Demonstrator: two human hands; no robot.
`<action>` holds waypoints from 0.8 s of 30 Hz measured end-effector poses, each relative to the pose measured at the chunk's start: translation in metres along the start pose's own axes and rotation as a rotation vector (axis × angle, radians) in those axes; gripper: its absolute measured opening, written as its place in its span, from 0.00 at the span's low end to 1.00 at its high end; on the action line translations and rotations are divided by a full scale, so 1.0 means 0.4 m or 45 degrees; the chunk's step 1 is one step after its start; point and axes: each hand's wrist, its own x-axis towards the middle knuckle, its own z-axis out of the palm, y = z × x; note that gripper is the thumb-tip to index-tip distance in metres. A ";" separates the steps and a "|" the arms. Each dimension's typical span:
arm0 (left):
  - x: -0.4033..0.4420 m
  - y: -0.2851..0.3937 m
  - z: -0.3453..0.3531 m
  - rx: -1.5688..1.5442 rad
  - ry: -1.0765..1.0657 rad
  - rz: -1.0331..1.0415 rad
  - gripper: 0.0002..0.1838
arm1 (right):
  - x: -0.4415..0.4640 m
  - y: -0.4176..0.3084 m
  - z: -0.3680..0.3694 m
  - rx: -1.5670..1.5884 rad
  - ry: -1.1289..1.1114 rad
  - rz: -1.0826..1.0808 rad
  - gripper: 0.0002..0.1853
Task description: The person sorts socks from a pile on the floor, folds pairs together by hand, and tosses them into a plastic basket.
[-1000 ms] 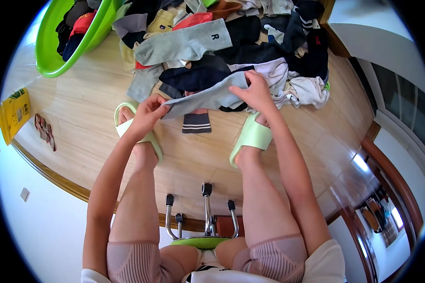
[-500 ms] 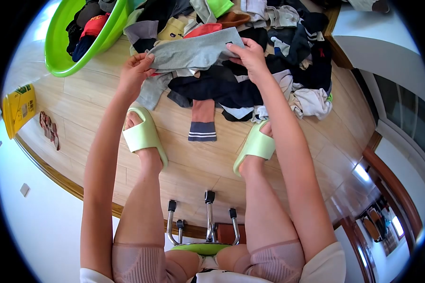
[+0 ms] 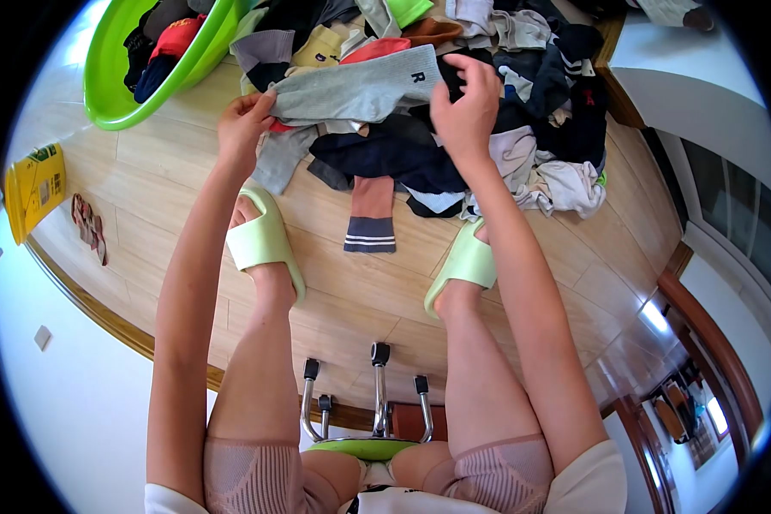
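A grey sock (image 3: 351, 90) with a black letter R lies stretched across the top of a pile of socks. My left hand (image 3: 247, 124) pinches its toe end. Beside the lettered cuff, my right hand (image 3: 468, 107) hovers with its fingers apart and nothing in them. Below the grey sock is a dark navy sock (image 3: 390, 156). A pinkish-brown sock (image 3: 372, 214) with a dark striped cuff sticks out of the pile towards my feet.
A green basin (image 3: 103, 94) holding dark and red socks stands at the upper left. A yellow bucket (image 3: 38, 193) and brown sandals (image 3: 89, 227) are at the far left. My feet in light green slippers (image 3: 265, 240) flank the floor below the pile.
The grey sock has moved up from near my feet onto the pile, and lies flatter. My right hand has let go of its cuff. My left hand still grips the other end.
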 end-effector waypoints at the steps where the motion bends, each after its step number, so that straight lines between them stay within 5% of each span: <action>1: -0.011 0.015 0.003 0.093 -0.010 -0.013 0.21 | 0.000 -0.032 -0.015 -0.042 -0.064 -0.213 0.21; 5: -0.027 0.053 0.023 0.265 0.012 -0.022 0.19 | -0.049 -0.074 0.025 0.085 -0.423 -0.416 0.21; 9: -0.024 0.075 -0.005 0.027 -0.222 -0.328 0.15 | -0.092 -0.046 0.054 0.020 -0.564 -0.347 0.20; 16: -0.126 0.126 -0.007 -0.431 -0.473 -0.533 0.12 | -0.131 -0.196 0.031 0.004 -0.532 -0.318 0.31; 24: -0.245 0.144 -0.003 -0.502 -0.776 -0.592 0.15 | -0.183 -0.243 0.061 0.171 -0.501 -0.403 0.20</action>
